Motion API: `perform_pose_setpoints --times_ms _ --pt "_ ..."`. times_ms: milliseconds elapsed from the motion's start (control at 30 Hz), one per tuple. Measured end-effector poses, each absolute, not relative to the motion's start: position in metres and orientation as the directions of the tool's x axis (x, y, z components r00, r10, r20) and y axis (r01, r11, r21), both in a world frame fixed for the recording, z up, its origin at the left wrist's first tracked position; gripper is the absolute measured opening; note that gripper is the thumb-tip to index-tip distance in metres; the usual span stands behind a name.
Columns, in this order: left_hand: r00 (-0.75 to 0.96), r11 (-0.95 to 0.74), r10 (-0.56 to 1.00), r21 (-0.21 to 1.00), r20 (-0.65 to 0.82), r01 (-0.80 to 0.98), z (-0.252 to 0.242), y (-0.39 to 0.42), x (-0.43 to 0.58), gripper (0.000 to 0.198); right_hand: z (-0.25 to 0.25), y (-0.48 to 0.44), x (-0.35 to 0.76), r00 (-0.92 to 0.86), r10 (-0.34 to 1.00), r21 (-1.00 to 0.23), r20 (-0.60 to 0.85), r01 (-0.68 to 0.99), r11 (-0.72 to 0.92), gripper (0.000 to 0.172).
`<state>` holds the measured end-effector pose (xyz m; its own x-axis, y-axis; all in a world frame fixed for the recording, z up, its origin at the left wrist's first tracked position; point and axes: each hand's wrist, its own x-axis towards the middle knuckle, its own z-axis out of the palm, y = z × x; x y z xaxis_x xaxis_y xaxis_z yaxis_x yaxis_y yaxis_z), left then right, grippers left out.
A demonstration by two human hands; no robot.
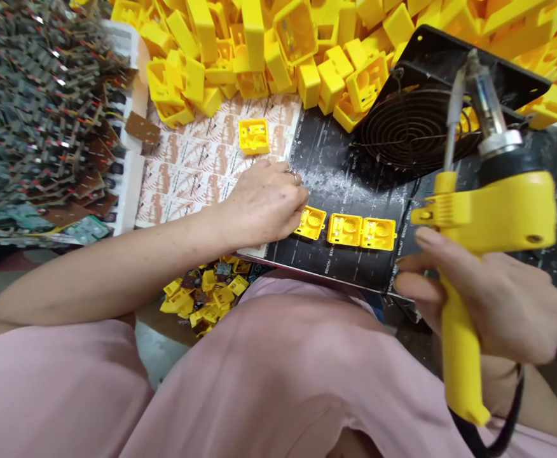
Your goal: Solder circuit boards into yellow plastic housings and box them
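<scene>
My left hand (271, 198) reaches in from the left, fingers curled down at the edge of a small yellow plastic case (313, 222) on the black mat. Its fingertips are hidden behind the hand, and part of the case is covered. To the right of it, two more open yellow cases (345, 229) lie side by side, with round grilles and small metal parts inside. My right hand (493, 299) is wrapped round the handle of a yellow soldering gun (493, 213), held upright above the mat with its tip pointing away from me.
Yellow cases (245, 38) are heaped along the back. A black fan with a round wire guard (409, 130) leans behind the soldering gun. Circuit boards (44, 108) fill a white foam tray (133, 127) at left. One yellow case (254, 136) stands alone on printed paper. Below, a container holds yellow pieces (206, 296).
</scene>
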<state>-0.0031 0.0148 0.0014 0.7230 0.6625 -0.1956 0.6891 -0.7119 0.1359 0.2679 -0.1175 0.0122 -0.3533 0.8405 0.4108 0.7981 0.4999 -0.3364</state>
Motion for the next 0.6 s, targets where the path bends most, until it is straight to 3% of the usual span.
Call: perform_pose_setpoints --times_ms 100,200,300,400,600 --pt "0.721 -0.681 0.673 0.245 -0.165 0.691 0.006 0.015 -0.016 0.03 -0.001 -0.097 0.264 -0.463 0.714 -0.134 0.525 0.784 0.607 0.021" --pt "0.788 -0.717 0.614 0.387 -0.042 0.58 -0.004 0.01 -0.026 0.04 -0.018 -0.08 0.264 -0.499 0.634 -0.056 0.591 0.758 0.649 0.009" --pt "0.866 -0.811 0.499 0.366 0.024 0.457 -0.027 -0.001 -0.032 0.044 -0.028 -0.071 0.264 -0.567 0.601 -0.024 0.564 0.716 0.698 0.006" --pt "0.878 -0.813 0.48 0.378 0.002 0.443 -0.03 -0.013 -0.054 0.039 -0.034 -0.067 0.262 -0.611 0.567 -0.004 0.552 0.679 0.734 0.001" --pt "0.91 -0.647 0.345 0.644 -0.229 0.408 0.028 -0.013 -0.128 0.035 -0.049 -0.066 0.261 -0.634 0.598 -0.042 0.491 0.668 0.743 0.023"
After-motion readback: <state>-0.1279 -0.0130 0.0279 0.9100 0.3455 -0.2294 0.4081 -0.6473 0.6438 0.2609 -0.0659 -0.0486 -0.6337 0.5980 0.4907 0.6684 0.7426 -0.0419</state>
